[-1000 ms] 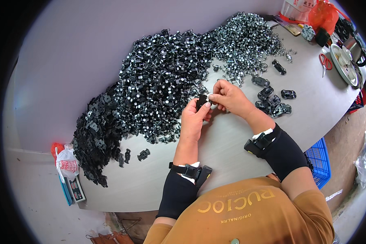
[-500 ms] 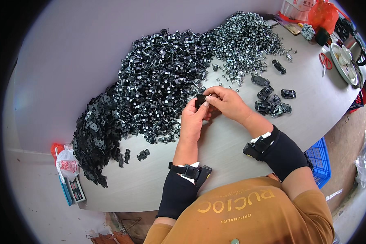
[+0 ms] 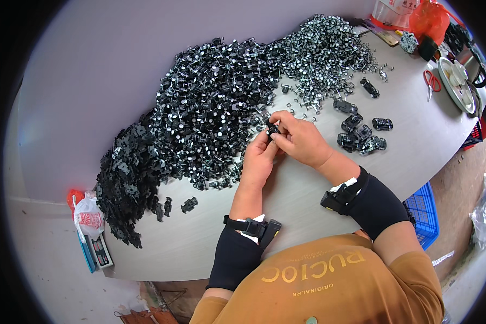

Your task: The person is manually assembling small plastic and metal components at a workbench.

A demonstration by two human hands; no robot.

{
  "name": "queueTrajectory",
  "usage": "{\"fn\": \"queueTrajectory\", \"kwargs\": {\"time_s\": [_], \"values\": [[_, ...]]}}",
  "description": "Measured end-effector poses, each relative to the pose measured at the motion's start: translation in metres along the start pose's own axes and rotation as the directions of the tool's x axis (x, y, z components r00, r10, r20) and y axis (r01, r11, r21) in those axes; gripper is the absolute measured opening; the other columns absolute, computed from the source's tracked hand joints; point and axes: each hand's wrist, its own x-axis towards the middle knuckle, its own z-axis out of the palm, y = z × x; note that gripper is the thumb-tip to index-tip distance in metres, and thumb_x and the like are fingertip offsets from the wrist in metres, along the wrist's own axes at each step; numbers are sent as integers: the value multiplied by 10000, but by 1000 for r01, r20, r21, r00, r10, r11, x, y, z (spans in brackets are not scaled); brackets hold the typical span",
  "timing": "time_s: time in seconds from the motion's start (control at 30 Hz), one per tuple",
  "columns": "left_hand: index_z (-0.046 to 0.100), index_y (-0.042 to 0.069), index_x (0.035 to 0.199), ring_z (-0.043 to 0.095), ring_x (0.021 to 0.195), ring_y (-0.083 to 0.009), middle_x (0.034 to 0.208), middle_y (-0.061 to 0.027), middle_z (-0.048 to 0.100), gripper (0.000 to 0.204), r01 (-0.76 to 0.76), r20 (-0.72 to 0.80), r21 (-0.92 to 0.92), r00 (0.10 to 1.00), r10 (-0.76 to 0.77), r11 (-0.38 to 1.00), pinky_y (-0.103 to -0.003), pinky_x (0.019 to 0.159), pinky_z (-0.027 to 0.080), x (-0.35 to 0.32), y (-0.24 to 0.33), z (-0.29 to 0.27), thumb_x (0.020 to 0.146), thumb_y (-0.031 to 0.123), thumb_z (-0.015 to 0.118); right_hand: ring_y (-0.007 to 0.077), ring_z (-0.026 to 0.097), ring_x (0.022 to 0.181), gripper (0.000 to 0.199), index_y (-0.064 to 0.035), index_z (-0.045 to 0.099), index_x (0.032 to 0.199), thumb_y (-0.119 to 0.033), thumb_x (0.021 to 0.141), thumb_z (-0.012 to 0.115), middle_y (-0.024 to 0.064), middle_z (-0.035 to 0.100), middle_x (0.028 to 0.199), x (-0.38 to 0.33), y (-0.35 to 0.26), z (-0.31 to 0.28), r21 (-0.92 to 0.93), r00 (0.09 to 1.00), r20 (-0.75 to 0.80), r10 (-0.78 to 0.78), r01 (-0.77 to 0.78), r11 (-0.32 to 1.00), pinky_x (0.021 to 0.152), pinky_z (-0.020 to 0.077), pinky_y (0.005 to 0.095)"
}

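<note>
A small black toy car chassis is pinched between both hands over the middle of the table. My left hand grips it from the left, thumb and fingers closed. From the right, my right hand presses on it with thumb and bent forefinger. Just beyond them rises a heap of small wheel-and-axle sets, black and silver. To its left lies a pile of flat black chassis plates. Several dark toy car chassis with wheels are grouped to the right of my right hand.
Silvery axle pieces are heaped at the back. Red-handled scissors and a plate with dishes are at the far right. A blue basket stands below the right edge. A scale and white bag are at the left.
The chassis has been turned in my fingers and shows less of its flat face. My left hand has shifted slightly right, and the right thumb now lies lower against the part.
</note>
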Motion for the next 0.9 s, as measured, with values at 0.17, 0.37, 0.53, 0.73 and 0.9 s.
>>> {"fn": "queueTrajectory", "kwargs": {"time_s": [0.17,0.37,0.53,0.73,0.9], "values": [[628,6,1115,600,856,-75,970,-18,663,178,8,-17,81,1000,-6,997,-228,778,489,0,3,1,1000,123,559,303,593,607,284,-81,495,1104,-130,850,611,76,565,655,0,0,1,6,999,-20,41,-41,999,574,463,423],[638,6,1037,586,806,-70,914,-10,657,154,5,-23,118,1000,-2,993,-224,740,480,0,3,2,1000,134,561,299,591,607,287,-75,487,1093,-125,843,619,72,553,647,0,-5,0,-8,998,-51,39,-39,999,578,459,423],[639,5,1053,585,795,-68,924,-12,660,172,-5,-34,70,999,7,998,-221,732,485,-2,6,2,997,150,566,292,588,602,285,-73,488,1087,-120,840,624,72,549,651,-1,-6,0,0,999,-36,29,-29,1000,572,458,422],[635,24,1018,616,818,-90,942,-18,669,134,69,-44,54,997,-67,996,-244,766,514,-3,8,4,984,145,589,286,578,596,294,-76,485,1081,-113,831,635,70,547,652,0,-7,-2,23,997,-27,69,-68,997,569,458,409],[638,20,1111,592,791,-74,939,-11,669,188,-30,8,104,1000,29,994,-229,736,500,-1,1,0,1005,152,556,284,581,613,365,-79,472,1143,-137,835,659,74,538,651,-1,-6,1,42,997,-76,16,-13,999,578,459,400]]}}
